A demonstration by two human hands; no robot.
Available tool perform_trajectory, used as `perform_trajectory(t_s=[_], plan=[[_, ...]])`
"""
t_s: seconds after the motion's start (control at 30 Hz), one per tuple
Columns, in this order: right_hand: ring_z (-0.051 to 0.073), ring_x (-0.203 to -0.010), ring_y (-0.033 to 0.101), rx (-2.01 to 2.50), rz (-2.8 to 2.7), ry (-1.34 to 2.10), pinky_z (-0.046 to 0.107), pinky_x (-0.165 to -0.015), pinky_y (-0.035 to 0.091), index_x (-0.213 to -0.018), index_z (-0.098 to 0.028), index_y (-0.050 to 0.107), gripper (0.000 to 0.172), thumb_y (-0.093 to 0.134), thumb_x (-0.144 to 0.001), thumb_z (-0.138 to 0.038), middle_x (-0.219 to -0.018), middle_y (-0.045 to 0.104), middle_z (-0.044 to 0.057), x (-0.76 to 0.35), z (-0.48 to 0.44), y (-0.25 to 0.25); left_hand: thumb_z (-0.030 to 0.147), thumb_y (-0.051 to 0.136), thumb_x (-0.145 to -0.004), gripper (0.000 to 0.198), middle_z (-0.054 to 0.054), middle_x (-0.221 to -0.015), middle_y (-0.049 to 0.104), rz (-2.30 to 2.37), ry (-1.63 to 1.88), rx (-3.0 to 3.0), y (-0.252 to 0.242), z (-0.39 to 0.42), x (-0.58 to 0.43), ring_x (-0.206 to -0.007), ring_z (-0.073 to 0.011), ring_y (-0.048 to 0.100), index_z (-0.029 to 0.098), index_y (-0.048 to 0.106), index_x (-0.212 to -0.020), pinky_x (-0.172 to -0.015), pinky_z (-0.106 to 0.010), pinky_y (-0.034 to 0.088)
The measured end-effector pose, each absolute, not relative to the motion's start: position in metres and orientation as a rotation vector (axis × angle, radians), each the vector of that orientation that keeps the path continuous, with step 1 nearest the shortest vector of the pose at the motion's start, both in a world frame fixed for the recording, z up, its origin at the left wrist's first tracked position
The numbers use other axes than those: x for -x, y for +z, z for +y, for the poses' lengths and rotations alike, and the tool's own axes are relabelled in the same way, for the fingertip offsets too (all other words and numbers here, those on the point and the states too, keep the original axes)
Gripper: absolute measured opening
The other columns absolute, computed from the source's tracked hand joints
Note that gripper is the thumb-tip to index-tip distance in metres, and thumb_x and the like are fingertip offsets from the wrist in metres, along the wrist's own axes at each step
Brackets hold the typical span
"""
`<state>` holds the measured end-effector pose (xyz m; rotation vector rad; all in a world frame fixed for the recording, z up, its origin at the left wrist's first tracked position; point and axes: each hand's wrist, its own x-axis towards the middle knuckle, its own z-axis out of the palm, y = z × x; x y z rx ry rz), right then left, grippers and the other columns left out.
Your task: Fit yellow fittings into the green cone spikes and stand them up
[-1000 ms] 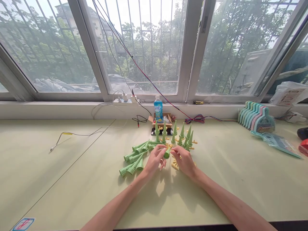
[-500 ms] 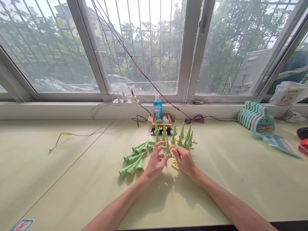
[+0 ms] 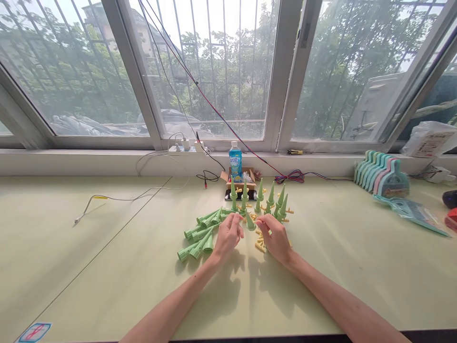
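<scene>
Between my hands is a green plastic watering spike (image 3: 249, 222), its point tipped up and to the left. My right hand (image 3: 274, 237) is closed at the spike's right side, thumb and fingers pinched by its collar; the exact grip is hidden. Just left of the spike, my left hand (image 3: 228, 234) has its fingers drawn together, apart from the spike's body. Anything between those fingertips is too small to make out. Loose yellow valve pieces (image 3: 260, 244) lie beside and beneath my right hand. Several green spikes (image 3: 195, 247) without visible valves lie in a pile left of my left hand.
Behind my hands stand several upright spikes (image 3: 279, 200) with yellow side valves. A phone (image 3: 222, 195) lies beyond them, by a small carton (image 3: 246, 185) and a blue bottle (image 3: 235, 163). Cables (image 3: 291, 176) run along the sill. Pastel dustpan sets (image 3: 392, 178) stand at the right.
My left fingers have come off the spike, moved slightly left and closed together. The spike has gone from upright to leaning left, and sits lower, beside my right hand.
</scene>
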<state>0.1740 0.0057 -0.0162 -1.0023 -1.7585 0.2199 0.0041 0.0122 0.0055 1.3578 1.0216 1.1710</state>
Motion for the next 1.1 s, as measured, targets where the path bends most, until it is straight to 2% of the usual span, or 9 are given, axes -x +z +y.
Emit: perform_trajectory(t_s=[0.13,0.3,0.63,0.77,0.9,1.1], plan=[[0.013,-0.064,0.050,0.984,-1.791,0.231,0.025,-0.060,0.041,-0.087,-0.020,0.059,0.026,0.041,-0.102,-0.029,-0.078,0.055,0.002,-0.1738,0.0063,-0.0183,0.062,0.042,-0.091,0.044,0.004,-0.052,0.058,0.934,1.032,-1.345,0.0054,0.0096,-0.0055,-0.030,-0.0060,0.034,0.019,0.049,-0.098,-0.032,-0.017,0.024],[0.014,-0.066,0.052,0.977,-1.808,0.274,0.025,-0.061,0.042,-0.091,-0.020,0.061,0.024,0.042,-0.102,-0.030,-0.080,0.057,0.002,-0.1743,0.0074,-0.0217,0.059,0.048,-0.090,0.042,-0.001,-0.070,0.067,0.858,0.991,-1.336,0.0069,0.0068,-0.0060,-0.033,-0.0072,0.046,0.020,0.047,-0.103,-0.032,-0.017,0.030],[0.014,-0.067,0.054,0.994,-1.801,0.331,0.025,-0.063,0.043,-0.090,-0.019,0.059,0.023,0.043,-0.101,-0.032,-0.079,0.061,0.002,-0.1778,0.0107,-0.0254,0.057,0.051,-0.090,0.042,-0.001,-0.074,0.064,0.881,0.977,-1.387,0.0053,0.0084,-0.0041,-0.041,-0.0099,0.055,0.020,0.046,-0.107,-0.032,-0.017,0.035],[0.013,-0.062,0.050,1.044,-1.809,0.339,0.024,-0.060,0.040,-0.081,-0.020,0.055,0.027,0.042,-0.101,-0.033,-0.073,0.058,0.000,-0.1784,0.0096,-0.0232,0.054,0.055,-0.089,0.041,0.001,-0.079,0.058,0.883,1.005,-1.441,0.0047,0.0075,-0.0033,-0.043,-0.0086,0.055,0.022,0.045,-0.112,-0.032,-0.016,0.036],[0.012,-0.056,0.042,1.075,-1.810,0.315,0.024,-0.056,0.035,-0.074,-0.020,0.048,0.032,0.040,-0.101,-0.034,-0.064,0.048,-0.003,-0.1791,0.0096,-0.0227,0.050,0.058,-0.088,0.041,0.002,-0.085,0.053,0.871,1.029,-1.504,0.0034,0.0064,-0.0036,-0.046,-0.0075,0.055,0.025,0.043,-0.116,-0.033,-0.016,0.037],[0.011,-0.053,0.035,1.071,-1.816,0.317,0.024,-0.052,0.032,-0.069,-0.021,0.041,0.036,0.038,-0.102,-0.035,-0.060,0.041,-0.005,-0.1790,0.0107,-0.0242,0.043,0.060,-0.088,0.041,-0.003,-0.106,0.051,0.920,1.044,-1.645,0.0011,0.0044,-0.0031,-0.051,-0.0046,0.057,0.028,0.042,-0.121,-0.040,-0.017,0.042]])
